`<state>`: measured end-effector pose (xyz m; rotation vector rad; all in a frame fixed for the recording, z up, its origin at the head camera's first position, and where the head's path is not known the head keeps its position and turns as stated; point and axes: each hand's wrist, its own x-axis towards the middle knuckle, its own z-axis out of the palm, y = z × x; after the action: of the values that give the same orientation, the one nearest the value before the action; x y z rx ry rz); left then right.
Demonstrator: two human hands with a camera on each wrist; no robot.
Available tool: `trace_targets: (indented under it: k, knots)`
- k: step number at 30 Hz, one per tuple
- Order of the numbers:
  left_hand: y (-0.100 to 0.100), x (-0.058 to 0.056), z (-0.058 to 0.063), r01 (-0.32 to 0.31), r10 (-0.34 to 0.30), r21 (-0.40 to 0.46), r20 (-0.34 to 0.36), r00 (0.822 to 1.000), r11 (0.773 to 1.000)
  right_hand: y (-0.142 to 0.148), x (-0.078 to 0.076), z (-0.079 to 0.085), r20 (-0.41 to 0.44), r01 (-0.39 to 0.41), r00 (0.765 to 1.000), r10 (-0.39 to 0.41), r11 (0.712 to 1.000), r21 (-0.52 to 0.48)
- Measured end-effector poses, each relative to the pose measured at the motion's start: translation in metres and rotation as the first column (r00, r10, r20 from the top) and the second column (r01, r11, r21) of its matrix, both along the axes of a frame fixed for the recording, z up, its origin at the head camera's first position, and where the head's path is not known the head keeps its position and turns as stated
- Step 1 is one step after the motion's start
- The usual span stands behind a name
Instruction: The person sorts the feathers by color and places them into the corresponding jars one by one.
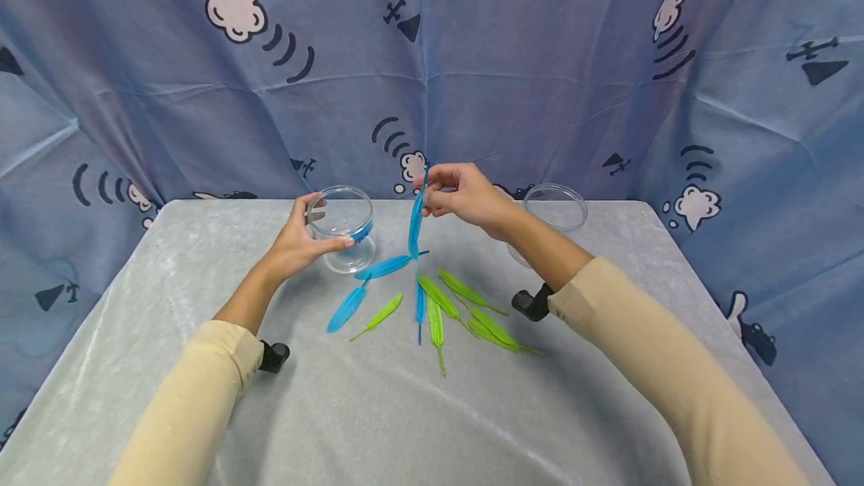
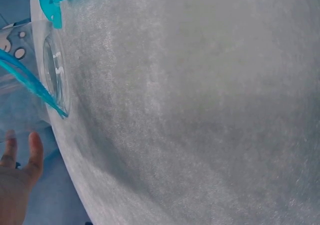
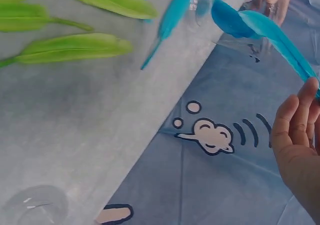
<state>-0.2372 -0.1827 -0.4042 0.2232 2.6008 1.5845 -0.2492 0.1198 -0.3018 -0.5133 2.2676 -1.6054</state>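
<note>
My left hand (image 1: 304,240) grips a clear round jar (image 1: 332,225), thumb on the near side and fingers round the far side. Inside the jar lies a blue feather (image 2: 31,82). With thumb and fingertips, my right hand (image 1: 469,196) pinches another blue feather (image 1: 415,225) by its quill, and the feather hangs downward to the right of the jar. Below both hands, blue feathers (image 1: 383,267) and several green feathers (image 1: 436,321) lie on the grey cloth. In the right wrist view the pinched feather (image 3: 285,45) slants down from the fingertips.
A second clear round container (image 1: 556,208) stands at the back right, partly behind the right forearm. The grey cloth-covered table (image 1: 378,426) ends at a patterned blue curtain (image 1: 513,118), which hangs behind it and along both sides.
</note>
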Motion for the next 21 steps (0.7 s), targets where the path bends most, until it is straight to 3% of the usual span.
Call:
trace_targets:
  k: [10,21]
  knots:
    - [0.001,0.0,0.001,-0.002,0.002,-0.001,-0.005,1.0,1.0,-0.019,-0.012,0.02,-0.029,0.057,0.998,-0.06,0.994,-0.089]
    - [0.001,-0.001,0.002,0.001,-0.001,0.003,0.0,1.0,1.0,-0.04,-0.017,0.021,-0.079,0.077,0.993,-0.092,0.982,-0.17]
